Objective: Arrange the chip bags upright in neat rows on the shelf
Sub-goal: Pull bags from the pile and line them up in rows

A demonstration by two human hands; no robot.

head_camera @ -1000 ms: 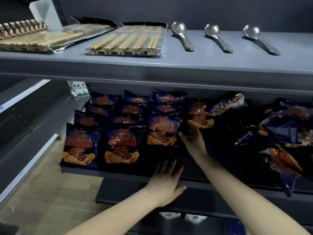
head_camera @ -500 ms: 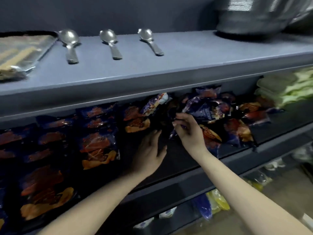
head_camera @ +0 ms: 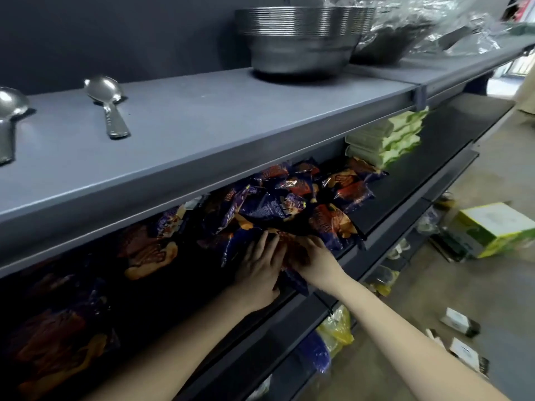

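Chip bag (head_camera: 289, 238) under left hand (head_camera: 258, 269) and right hand (head_camera: 314, 263), grip unclear.

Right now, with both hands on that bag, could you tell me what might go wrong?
1. The chip bag under the left hand and right hand lies at the foot of the loose pile; pulling it may tumble others.
2. The orange bag by the shelf's front edge could slide off onto the floor.
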